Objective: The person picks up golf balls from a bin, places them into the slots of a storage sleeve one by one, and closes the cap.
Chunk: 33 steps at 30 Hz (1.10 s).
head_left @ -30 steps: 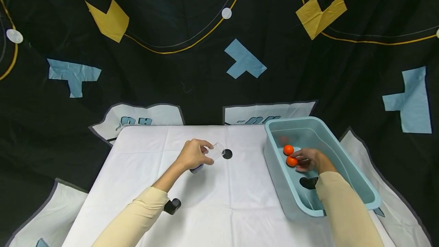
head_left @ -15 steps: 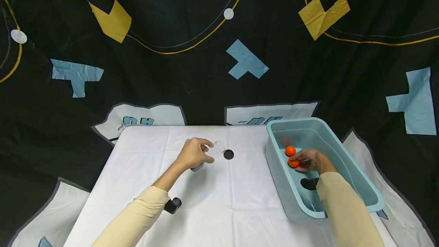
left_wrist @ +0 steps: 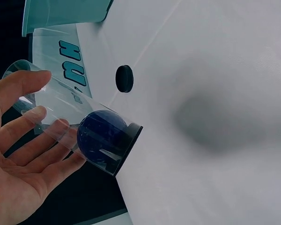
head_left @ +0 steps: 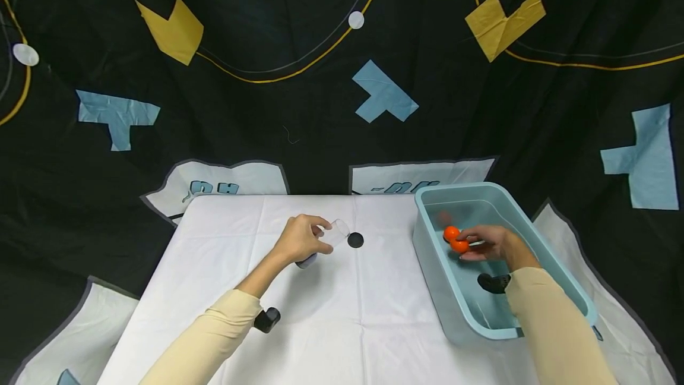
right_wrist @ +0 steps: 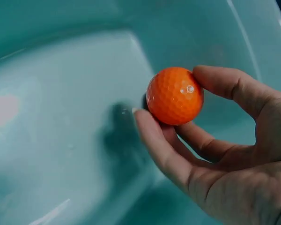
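Note:
In my left hand (head_left: pixel 303 241) is a clear cylindrical tube (left_wrist: pixel 61 96), held tilted over the white table. A dark blue ball (left_wrist: pixel 100 136) sits inside at the tube's black-edged end, and the other end points up toward the bin side. My right hand (head_left: pixel 494 245) is inside the light blue bin (head_left: pixel 435 263), pinching an orange golf ball (right_wrist: pixel 174 96) between thumb and fingertips. Just behind it in the head view is a second orange ball (head_left: pixel 450 232). A flat black disc (left_wrist: pixel 125 78) lies on the table beyond the tube.
The bin stands at the table's right side, its walls close around my right hand. White cloth covers the table (head_left: pixel 299 337). A black curtain (head_left: pixel 299 135) with taped blue and yellow shapes hangs behind. Black devices (head_left: pixel 267 319) show at both wrists.
My right hand has risen slightly with the orange golf ball, and now overlaps the second ball more. My left hand and the tube stay nearly still.

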Available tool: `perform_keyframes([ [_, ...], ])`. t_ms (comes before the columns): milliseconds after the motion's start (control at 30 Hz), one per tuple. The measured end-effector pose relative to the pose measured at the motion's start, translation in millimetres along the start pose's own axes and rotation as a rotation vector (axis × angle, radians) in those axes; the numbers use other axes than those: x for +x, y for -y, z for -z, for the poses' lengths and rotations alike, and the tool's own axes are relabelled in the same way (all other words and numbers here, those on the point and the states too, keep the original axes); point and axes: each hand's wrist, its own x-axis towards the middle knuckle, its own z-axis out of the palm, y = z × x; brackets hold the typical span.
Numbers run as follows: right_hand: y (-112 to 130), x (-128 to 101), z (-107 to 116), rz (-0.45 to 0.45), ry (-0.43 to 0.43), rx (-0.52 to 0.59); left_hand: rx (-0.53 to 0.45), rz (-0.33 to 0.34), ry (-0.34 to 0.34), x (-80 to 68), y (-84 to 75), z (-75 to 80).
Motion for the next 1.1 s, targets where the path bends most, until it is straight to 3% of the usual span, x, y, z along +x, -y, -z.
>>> perform_keyframes([
  [200, 19.5, -19.2, -1.1, 0.036, 0.055, 0.045, -0.004, 0.003, -0.012, 1.8, -3.5, 0.2],
  [533, 57.5, -56.6, -24.3, 0.164, 0.075, -0.149, -0.008, -0.001, -0.007, 1.0, -4.4, -2.0],
  [700, 73.7, -68.8, -41.2, 0.215, 0.058, -0.206, -0.001, -0.011, -0.009, 1.2, -6.6, -2.1],
  [833, 83.9, -74.9, -55.6, 0.242, 0.101, -0.252, -0.004, -0.007, -0.003, 0.9, -8.3, -2.5],
  [1100, 95.8, -79.3, -101.8, 0.287, 0.140, -0.405, -0.019, -0.008, 0.008, -0.1, -11.8, -5.3],
])
